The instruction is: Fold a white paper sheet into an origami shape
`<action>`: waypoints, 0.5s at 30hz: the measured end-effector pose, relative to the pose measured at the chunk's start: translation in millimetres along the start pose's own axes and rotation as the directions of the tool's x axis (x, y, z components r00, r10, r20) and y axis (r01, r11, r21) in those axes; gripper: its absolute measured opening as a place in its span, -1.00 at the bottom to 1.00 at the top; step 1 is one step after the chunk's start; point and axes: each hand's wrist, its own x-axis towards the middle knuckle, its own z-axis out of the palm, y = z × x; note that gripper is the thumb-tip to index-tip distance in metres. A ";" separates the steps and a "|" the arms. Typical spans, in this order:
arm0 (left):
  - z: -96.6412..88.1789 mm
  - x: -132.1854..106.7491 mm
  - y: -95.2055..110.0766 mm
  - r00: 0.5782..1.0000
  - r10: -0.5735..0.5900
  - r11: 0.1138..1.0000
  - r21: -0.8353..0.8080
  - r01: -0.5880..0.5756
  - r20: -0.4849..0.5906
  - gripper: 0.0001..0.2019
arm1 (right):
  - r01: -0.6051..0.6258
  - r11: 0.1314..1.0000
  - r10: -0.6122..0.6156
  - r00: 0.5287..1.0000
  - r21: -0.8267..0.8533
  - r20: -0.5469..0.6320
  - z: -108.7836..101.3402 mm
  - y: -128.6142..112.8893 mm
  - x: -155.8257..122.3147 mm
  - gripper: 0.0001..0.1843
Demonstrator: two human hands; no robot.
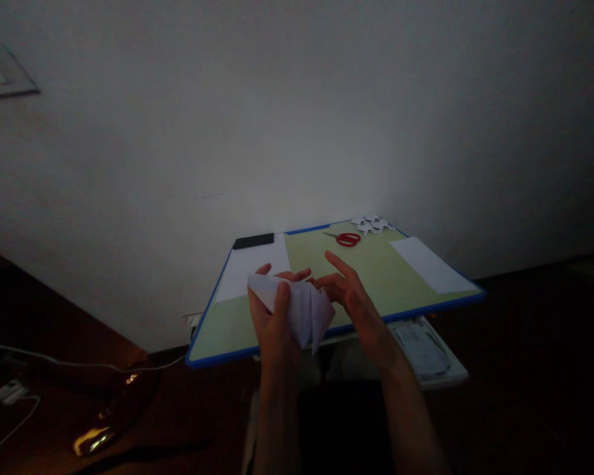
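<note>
A folded sheet of white paper (304,310), with several pleats and pointed corners, is held over the table's front edge. My left hand (276,316) is closed on its left part, the thumb lying across the near face and the fingers behind. My right hand (359,300) is at the paper's upper right side, its index finger stretched out and the other fingers bent toward the paper. Its fingers are apart; whether the bent fingertips touch the paper is hard to make out in the dim light.
The pale green table (376,284) has a blue rim and stands against the wall. On it are red-handled scissors (346,239), cut paper shapes (373,224), a white sheet (433,267), another sheet (235,274) and a dark flat object (253,241). A drawer (423,353) protrudes below.
</note>
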 end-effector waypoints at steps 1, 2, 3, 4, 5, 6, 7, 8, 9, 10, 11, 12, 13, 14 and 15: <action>-0.7 0.9 1.0 1.000 -0.008 1.000 -0.023 0.008 -0.023 -0.41 | 0.008 1.000 -0.008 1.000 -0.015 0.020 -1.6 -0.7 0.4 -0.33; -1.2 1.5 1.9 0.999 -0.014 0.999 -0.041 0.012 -0.044 -0.41 | 0.016 0.999 -0.014 0.999 -0.042 0.030 -2.1 -1.2 0.8 -0.36; -1.5 1.6 2.9 0.998 -0.016 0.999 -0.051 0.012 -0.065 -0.40 | 0.022 0.997 -0.020 0.999 -0.075 0.031 -1.8 -1.5 1.2 -0.38; -1.3 1.4 3.8 0.996 -0.010 0.999 -0.053 0.005 -0.086 -0.40 | 0.028 0.994 -0.025 0.999 -0.107 0.025 -0.5 -1.4 1.5 -0.39; -0.9 0.9 4.5 0.995 0.002 0.999 -0.047 -0.007 -0.104 -0.39 | 0.030 0.991 -0.028 0.999 -0.133 0.015 1.5 -1.1 1.9 -0.39; -0.2 0.2 5.1 0.993 0.013 0.999 -0.031 -0.017 -0.118 -0.38 | 0.034 0.988 -0.033 0.999 -0.148 0.004 4.0 -0.4 2.3 -0.40; 0.7 -0.5 5.5 0.991 0.024 1.000 -0.010 -0.025 -0.130 -0.36 | 0.038 0.987 -0.040 0.999 -0.155 -0.006 6.7 0.3 2.8 -0.43; 1.5 -1.2 5.5 0.990 0.034 0.999 0.015 -0.032 -0.140 -0.33 | 0.050 0.986 -0.054 0.998 -0.160 -0.020 9.2 1.0 3.4 -0.48; 2.4 -1.8 5.3 0.987 0.043 0.998 0.040 -0.038 -0.153 -0.30 | 0.070 0.983 -0.078 0.996 -0.171 -0.036 11.5 1.5 4.1 -0.54; 3.2 -2.1 4.9 0.984 0.052 0.997 0.062 -0.042 -0.168 -0.27 | 0.094 0.976 -0.105 0.993 -0.195 -0.047 13.4 1.7 4.9 -0.62; 3.9 -2.3 4.2 0.981 0.064 0.995 0.081 -0.049 -0.183 -0.26 | 0.121 0.966 -0.136 0.990 -0.229 -0.049 14.9 1.6 5.8 -0.71; 4.6 -2.2 3.3 0.977 0.079 0.994 0.095 -0.060 -0.199 -0.26 | 0.151 0.952 -0.167 0.985 -0.267 -0.041 16.0 1.1 6.8 -0.80; 5.2 -2.0 2.4 0.973 0.093 0.992 0.106 -0.072 -0.212 -0.26 | 0.178 0.936 -0.194 0.981 -0.302 -0.023 16.7 0.5 7.7 -0.86; 5.7 -1.7 1.4 0.969 0.107 0.990 0.115 -0.083 -0.221 -0.25 | 0.201 0.922 -0.215 0.977 -0.331 -0.003 17.2 -0.2 8.6 -0.89; 6.0 -1.2 0.4 0.966 0.120 0.988 0.121 -0.094 -0.231 -0.24 | 0.218 0.910 -0.229 0.973 -0.352 0.010 17.6 -0.8 9.4 -0.91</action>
